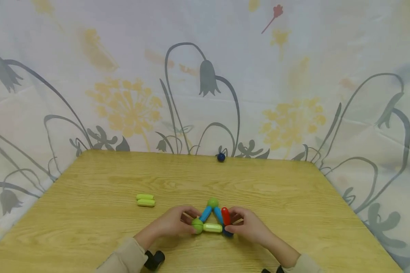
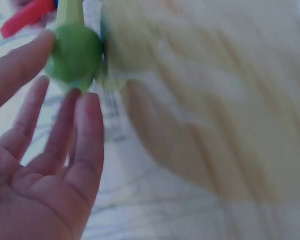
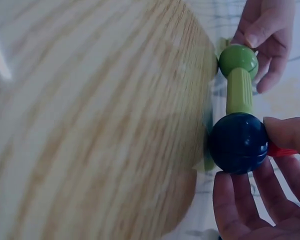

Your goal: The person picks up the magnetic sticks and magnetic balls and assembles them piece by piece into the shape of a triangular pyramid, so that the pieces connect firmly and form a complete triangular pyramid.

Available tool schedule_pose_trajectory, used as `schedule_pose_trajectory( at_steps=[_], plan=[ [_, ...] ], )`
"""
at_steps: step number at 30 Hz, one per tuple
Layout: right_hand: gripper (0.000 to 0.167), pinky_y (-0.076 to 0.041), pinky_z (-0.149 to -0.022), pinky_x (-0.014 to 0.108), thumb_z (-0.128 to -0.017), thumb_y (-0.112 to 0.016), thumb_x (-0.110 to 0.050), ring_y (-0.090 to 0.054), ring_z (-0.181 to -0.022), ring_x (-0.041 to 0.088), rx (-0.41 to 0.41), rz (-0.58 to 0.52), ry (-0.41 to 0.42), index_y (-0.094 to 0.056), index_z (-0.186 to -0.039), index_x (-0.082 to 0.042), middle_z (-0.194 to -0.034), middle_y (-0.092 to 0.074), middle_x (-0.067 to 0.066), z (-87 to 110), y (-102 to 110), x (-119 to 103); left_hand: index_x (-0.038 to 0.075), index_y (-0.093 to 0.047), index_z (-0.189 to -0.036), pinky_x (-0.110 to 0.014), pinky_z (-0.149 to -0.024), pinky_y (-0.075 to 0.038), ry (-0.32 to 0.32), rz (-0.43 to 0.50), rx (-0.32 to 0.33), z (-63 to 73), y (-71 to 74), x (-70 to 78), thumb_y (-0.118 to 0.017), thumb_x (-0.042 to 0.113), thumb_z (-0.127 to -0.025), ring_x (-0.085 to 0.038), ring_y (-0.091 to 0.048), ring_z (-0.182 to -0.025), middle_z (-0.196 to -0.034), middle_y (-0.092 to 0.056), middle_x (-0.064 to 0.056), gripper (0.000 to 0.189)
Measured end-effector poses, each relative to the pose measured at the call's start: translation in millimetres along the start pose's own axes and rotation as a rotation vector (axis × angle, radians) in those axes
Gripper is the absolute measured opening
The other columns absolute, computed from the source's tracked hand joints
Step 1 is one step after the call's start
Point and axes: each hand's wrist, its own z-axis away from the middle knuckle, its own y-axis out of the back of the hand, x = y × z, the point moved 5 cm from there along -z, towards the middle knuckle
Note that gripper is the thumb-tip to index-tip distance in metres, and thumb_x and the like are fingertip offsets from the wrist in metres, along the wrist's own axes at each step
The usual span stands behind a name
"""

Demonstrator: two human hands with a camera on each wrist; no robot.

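Observation:
A triangle of toy rods and balls lies on the table in the head view. Two blue rods (image 1: pixel 205 214) run down from a green ball (image 1: pixel 213 203) at its top. Along the near side a yellow-green rod (image 1: pixel 212 228) joins another green ball (image 1: pixel 197 225) to a dark blue ball (image 3: pixel 238 143). My left hand (image 1: pixel 177 221) holds the left green ball between thumb and fingertips. With thumb and fingers around it, my right hand (image 1: pixel 247 225) grips the dark blue ball. From that ball a red rod (image 1: pixel 226 216) points upward, beside the right fingers.
Two loose yellow-green rods (image 1: pixel 145 203) lie side by side to the left of the triangle. Another dark blue ball (image 1: pixel 221 157) sits at the table's far edge, before a flower-patterned cloth (image 1: pixel 191 113). A black wrist device (image 1: pixel 155 260) is by the left sleeve.

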Motion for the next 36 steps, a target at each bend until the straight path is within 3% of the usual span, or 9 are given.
schedule_pose_trajectory(
  at_steps=[5, 12, 18, 21, 28, 36],
  plan=[
    [0.027, -0.051, -0.071, 0.026, -0.081, -0.072, -0.006, -0.058, -0.088, 0.025, -0.014, 0.007, 0.003, -0.062, -0.105, 0.003, -0.099, -0.06, 0.007, -1.4, 0, 0, 0.0, -0.06, -0.113, -0.034, -0.078, -0.049, -0.047, -0.012, 0.08, 10.5, 24.7, -6.3, -0.072, 0.009, -0.082, -0.024, -0.057, -0.091, -0.106, -0.059, -0.009, 0.034],
    [0.025, -0.051, -0.071, 0.027, -0.081, -0.071, -0.006, -0.057, -0.089, 0.024, -0.022, -0.021, -0.013, -0.063, -0.104, 0.001, -0.099, -0.06, 0.006, -0.8, -2, 3, -0.002, -0.059, -0.116, -0.04, -0.081, -0.047, -0.016, -0.048, 0.203, 35.5, 60.4, -21.6, -0.068, 0.011, -0.086, -0.027, -0.055, -0.094, -0.108, -0.058, -0.014, 0.034],
    [0.026, -0.051, -0.072, 0.027, -0.082, -0.071, -0.005, -0.057, -0.089, 0.024, -0.033, -0.028, -0.012, -0.063, -0.106, 0.002, -0.1, -0.06, 0.007, -1.4, -1, 3, 0.004, -0.063, -0.112, -0.043, -0.084, -0.046, 0.089, -0.155, 0.367, 52.2, 87.9, -31.9, -0.069, 0.011, -0.085, -0.032, -0.052, -0.105, -0.11, -0.06, -0.009, 0.029],
    [0.027, -0.051, -0.072, 0.028, -0.082, -0.07, -0.006, -0.057, -0.09, 0.025, -0.038, -0.028, -0.017, -0.062, -0.107, 0.002, -0.1, -0.06, 0.007, -1.3, 0, 2, 0.005, -0.064, -0.111, -0.043, -0.085, -0.046, 0.119, -0.196, 0.413, 56.7, 97.4, -34.9, -0.07, 0.013, -0.084, -0.033, -0.05, -0.107, -0.112, -0.06, -0.009, 0.029],
    [0.025, -0.051, -0.073, 0.03, -0.083, -0.07, -0.005, -0.058, -0.09, 0.025, -0.051, -0.018, -0.029, -0.063, -0.105, 0.001, -0.101, -0.06, 0.006, -2.2, 0, 4, 0.003, -0.063, -0.114, -0.05, -0.089, -0.042, 0.123, -0.253, 0.441, 64.2, 111.3, -41.1, -0.07, 0.013, -0.084, -0.038, -0.047, -0.111, -0.119, -0.056, -0.017, 0.032],
    [0.025, -0.051, -0.072, 0.028, -0.083, -0.07, -0.006, -0.057, -0.09, 0.024, -0.049, -0.021, -0.029, -0.063, -0.105, 0.001, -0.101, -0.06, 0.006, -1.7, 1, 3, 0.0, -0.064, -0.112, -0.048, -0.084, -0.045, 0.155, -0.255, 0.372, 61.6, 112.4, -45.7, -0.071, 0.013, -0.083, -0.038, -0.051, -0.106, -0.114, -0.059, -0.017, 0.033]
  ],
)
